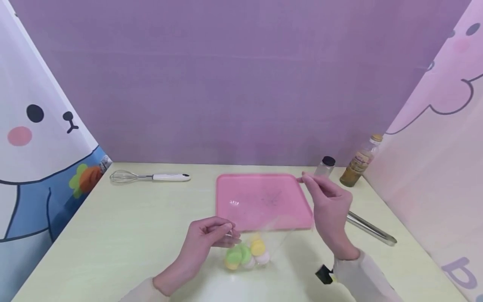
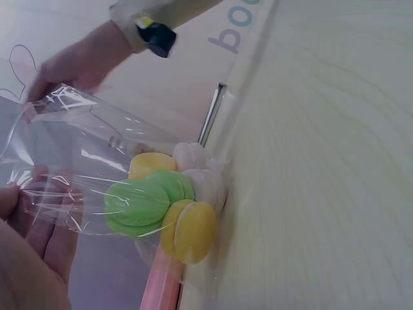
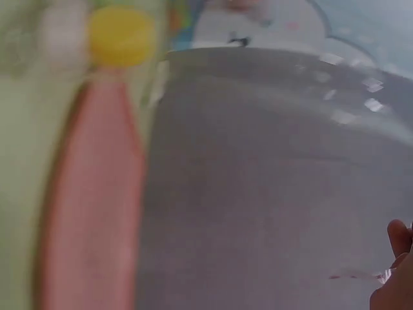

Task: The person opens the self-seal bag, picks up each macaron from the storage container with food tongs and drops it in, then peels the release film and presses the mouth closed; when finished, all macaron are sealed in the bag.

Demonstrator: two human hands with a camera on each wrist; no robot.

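A clear plastic bag [image 2: 90, 152] holds several macarons [image 2: 145, 200] in green, yellow and pale pink. They lie together at the bag's lower end, close above the table in the head view. My left hand [image 1: 209, 239] pinches the bag at one side of its upper part between thumb and fingers. Higher up and to the right, my right hand [image 1: 332, 205] pinches the other side, and the film stretches between the two hands. Only the fingertips of the right hand [image 3: 397, 271] show at the edge of the right wrist view.
Behind the bag lies a pink tray [image 1: 260, 201] on the pale table [image 1: 151, 226]. A whisk [image 1: 151, 177] lies at the back left. To the right are metal tongs [image 1: 371, 228], a black-capped jar [image 1: 326, 165] and a corked bottle [image 1: 360, 161]. A purple backdrop [image 1: 226, 84] stands behind.
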